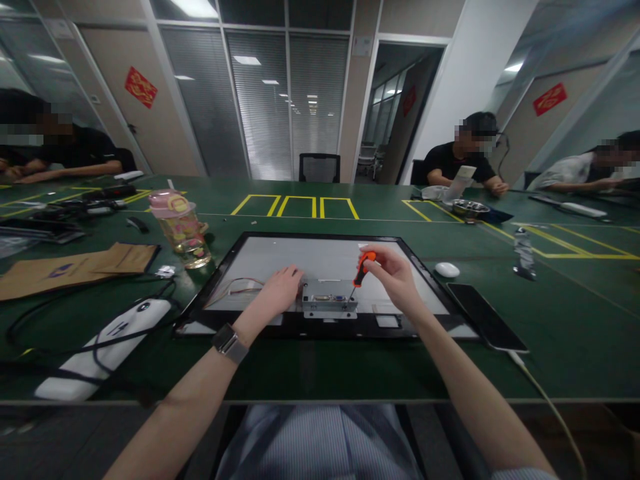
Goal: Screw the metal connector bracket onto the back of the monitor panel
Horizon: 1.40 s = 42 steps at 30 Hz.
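Observation:
An orange-and-black screwdriver is gripped near its handle top by my right hand. Its shaft slants down to the right end of a silver metal bracket with video-type ports along its front. Closed against the bracket's left end, my left hand appears to hold it; its fingertips are partly hidden. Beneath both hands lies a large flat display panel, back up, with a black frame and pale grey sheet. Thin coloured wires run across the panel left of my left hand.
On the left are a pink-lidded bottle, a brown paper bag and a white power strip with black cables. To the right lie a white mouse and a cabled phone. Several people sit around the green table.

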Each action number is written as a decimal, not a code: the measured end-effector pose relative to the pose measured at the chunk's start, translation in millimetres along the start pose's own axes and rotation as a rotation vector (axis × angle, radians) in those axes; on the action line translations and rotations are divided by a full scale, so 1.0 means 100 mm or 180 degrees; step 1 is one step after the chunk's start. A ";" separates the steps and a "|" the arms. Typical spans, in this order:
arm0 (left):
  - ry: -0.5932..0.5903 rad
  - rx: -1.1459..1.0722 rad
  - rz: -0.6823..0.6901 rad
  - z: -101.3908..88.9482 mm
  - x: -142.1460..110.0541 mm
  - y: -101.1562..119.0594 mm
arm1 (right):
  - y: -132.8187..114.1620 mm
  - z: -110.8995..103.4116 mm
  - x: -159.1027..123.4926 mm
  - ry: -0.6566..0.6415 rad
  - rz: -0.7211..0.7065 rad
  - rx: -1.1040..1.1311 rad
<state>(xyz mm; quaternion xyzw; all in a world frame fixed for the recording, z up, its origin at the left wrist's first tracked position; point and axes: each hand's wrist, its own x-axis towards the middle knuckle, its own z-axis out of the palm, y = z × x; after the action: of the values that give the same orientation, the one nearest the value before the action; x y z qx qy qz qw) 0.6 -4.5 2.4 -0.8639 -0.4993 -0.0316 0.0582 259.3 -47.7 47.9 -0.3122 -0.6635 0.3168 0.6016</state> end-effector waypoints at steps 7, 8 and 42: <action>-0.0014 0.0015 -0.0013 0.00 0.01 0.00 | -0.02 0.04 -0.02 0.0099 -0.0117 -0.0212; -0.0025 0.0015 -0.0017 0.00 0.01 0.00 | -0.01 0.03 -0.02 0.0046 -0.0083 -0.0110; 0.0026 0.0069 0.0014 0.01 0.00 0.00 | -0.02 0.06 -0.01 -0.0170 0.0501 0.1270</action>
<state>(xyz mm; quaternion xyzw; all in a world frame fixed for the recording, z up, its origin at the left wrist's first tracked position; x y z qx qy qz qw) 0.6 -4.0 1.4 -0.8642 -0.4974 -0.0297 0.0696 253.5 -49.6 48.3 -0.2293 -0.5770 0.4960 0.6070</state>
